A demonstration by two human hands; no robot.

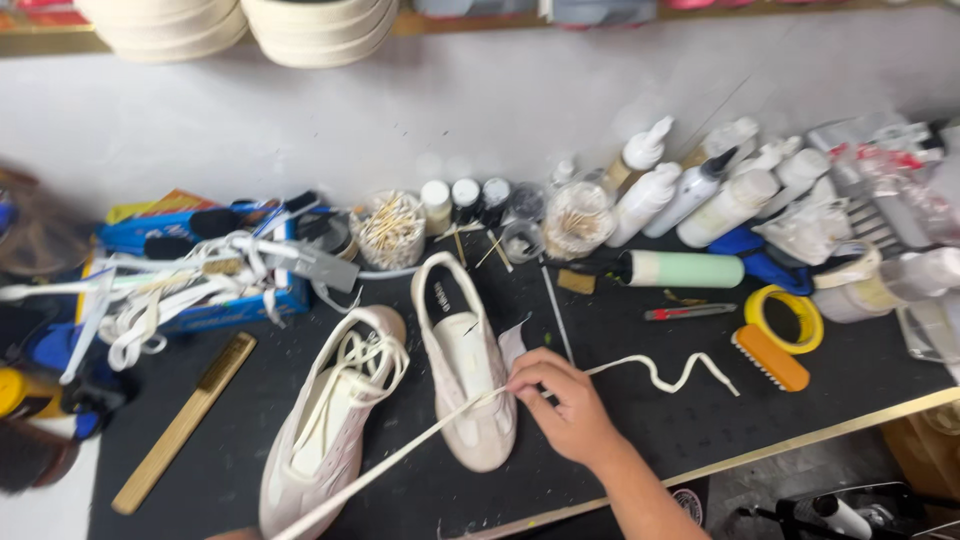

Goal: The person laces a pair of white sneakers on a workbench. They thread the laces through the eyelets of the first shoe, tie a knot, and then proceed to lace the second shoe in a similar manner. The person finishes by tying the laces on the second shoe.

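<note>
White flat shoelace (640, 368) runs across the black worktop (800, 420): one end wavy off to the right, the other stretched taut down-left toward the bottom edge. Right hand (562, 398) pinches it with fingers closed, knuckles up, forearm coming in from bottom right. Pinch sits over the toe half of the unlaced cream sneaker (465, 375), which lies sole down, toe toward the camera, tongue open. Just left of it, a second cream sneaker (325, 430) with lace loosely threaded, smooth leather-like upper with stitched panels; the taut lace crosses in front of its toe. Left hand not visible.

Around: wooden strip (182, 423) at left, blue box (215, 262) heaped with white laces behind it. Back row against the white wall: clear jar of cotton swabs (388, 230), small capped bottles (465, 203), white plastic squeeze bottles (690, 195). Right of the shoes: pale green cylinder (685, 269) lying flat, red utility knife (690, 312), yellow tape roll (785, 318), orange-backed brush (770, 358). Masking tape rolls (860, 285) far right. Worktop has a gold-coloured front edge and paint specks.
</note>
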